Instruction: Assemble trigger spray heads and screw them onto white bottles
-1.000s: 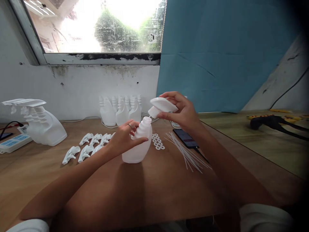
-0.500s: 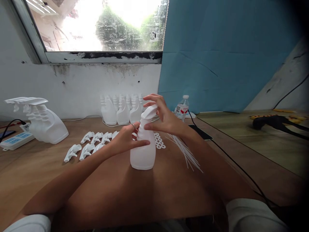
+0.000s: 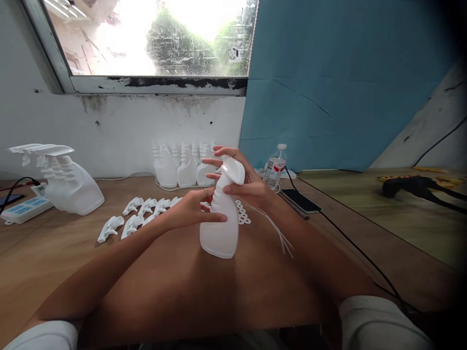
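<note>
A white spray bottle stands slightly tilted on the table in front of me. My left hand grips its body, with the thumb across the near side and the fingers behind. At the top, my right hand is closed round the white spray head, its thumb just below the head and the other fingers partly hidden behind. To the left of the bottle lie several white trigger spray heads. Small white rings lie to the right, beside thin white tubes partly covered by my right forearm.
Several bottles without heads line the wall, and finished-looking spray bottles stand at the left near a power strip. A phone with a cable and a clear drink bottle are at the right.
My right hand has turned the spray head round on the bottle, so its nozzle now points away to the back left. The bottle has tilted and shifted slightly right.
</note>
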The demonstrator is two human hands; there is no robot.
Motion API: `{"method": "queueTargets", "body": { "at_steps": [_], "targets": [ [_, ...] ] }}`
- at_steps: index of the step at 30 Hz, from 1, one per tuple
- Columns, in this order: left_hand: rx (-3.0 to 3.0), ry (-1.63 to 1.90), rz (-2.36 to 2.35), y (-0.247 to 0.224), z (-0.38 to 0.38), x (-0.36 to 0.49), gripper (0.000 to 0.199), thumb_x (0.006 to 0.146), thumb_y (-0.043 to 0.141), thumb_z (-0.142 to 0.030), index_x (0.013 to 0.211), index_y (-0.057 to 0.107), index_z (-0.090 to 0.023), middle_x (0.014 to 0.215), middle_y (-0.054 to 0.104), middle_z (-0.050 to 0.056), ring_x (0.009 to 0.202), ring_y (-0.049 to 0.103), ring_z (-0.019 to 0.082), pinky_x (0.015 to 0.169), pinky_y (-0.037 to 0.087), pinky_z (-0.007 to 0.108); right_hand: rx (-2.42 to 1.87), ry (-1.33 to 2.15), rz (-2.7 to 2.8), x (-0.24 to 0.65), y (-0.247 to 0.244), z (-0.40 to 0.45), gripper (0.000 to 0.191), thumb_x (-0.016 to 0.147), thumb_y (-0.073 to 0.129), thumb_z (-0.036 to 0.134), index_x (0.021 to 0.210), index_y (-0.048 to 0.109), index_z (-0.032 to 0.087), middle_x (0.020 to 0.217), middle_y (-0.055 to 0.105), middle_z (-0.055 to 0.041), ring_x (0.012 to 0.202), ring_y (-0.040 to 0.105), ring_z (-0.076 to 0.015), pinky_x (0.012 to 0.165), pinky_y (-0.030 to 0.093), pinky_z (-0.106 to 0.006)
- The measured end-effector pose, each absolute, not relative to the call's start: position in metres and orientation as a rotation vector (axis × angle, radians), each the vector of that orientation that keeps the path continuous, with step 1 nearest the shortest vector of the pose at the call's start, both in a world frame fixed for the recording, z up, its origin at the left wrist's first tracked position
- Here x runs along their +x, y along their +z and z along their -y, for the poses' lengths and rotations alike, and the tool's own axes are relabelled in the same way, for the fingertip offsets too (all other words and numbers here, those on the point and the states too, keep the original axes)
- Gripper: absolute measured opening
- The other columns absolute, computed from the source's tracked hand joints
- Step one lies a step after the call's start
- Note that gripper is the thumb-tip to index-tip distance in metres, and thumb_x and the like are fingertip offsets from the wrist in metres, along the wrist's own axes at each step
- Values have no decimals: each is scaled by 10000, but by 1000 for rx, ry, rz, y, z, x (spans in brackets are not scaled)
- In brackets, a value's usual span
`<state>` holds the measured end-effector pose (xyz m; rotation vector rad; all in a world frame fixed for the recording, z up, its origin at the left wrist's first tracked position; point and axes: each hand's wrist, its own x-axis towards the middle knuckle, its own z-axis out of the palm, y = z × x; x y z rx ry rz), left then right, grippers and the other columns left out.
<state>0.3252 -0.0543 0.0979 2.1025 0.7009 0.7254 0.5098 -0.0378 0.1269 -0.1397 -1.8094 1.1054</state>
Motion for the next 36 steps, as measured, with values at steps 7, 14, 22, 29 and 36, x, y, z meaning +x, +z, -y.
{"method": "queueTargets", "body": {
  "at_steps": [7,14,22,29,36],
  "targets": [
    [2028,698,-715,94,57,327,349,744,707,-404,1005,629,-186,1011,652,48,925,615,203,788,514,320,-66,1243,1731,508,121,35,570,617,719,168,1140,519,274,1324,446,-37,1242,451,-269,1018,413,-440],
    [2038,721,-680,94,56,327,331,746,708,-395,966,618,-165,1011,638,54,967,601,209,800,521,319,-129,1323,1832,515,124,39,685,687,662,174,1322,414,243,950,609,-38,852,599,-196,702,517,-321],
    [2115,712,-732,93,56,329,376,756,684,-454,977,617,-157,1034,647,67,961,612,211,808,519,320,-202,1245,1959,518,133,49,660,737,635,170,1356,410,208,849,599,-28,805,595,-188,699,509,-332],
    [2604,453,-936,144,47,280,730,715,711,-490,1354,426,-282,1232,585,86,1077,586,268,805,514,340,-65,1413,1755,501,106,44,610,745,585,237,1322,387,219,744,587,13,634,578,-156,629,510,-344],
    [2608,1121,-748,180,67,302,456,883,551,-375,1322,509,-257,1182,635,62,988,619,174,848,511,282,11,1515,1650,489,91,40,212,742,581,263,924,555,157,686,546,4,561,515,-120,594,484,-308]
  ]
}}
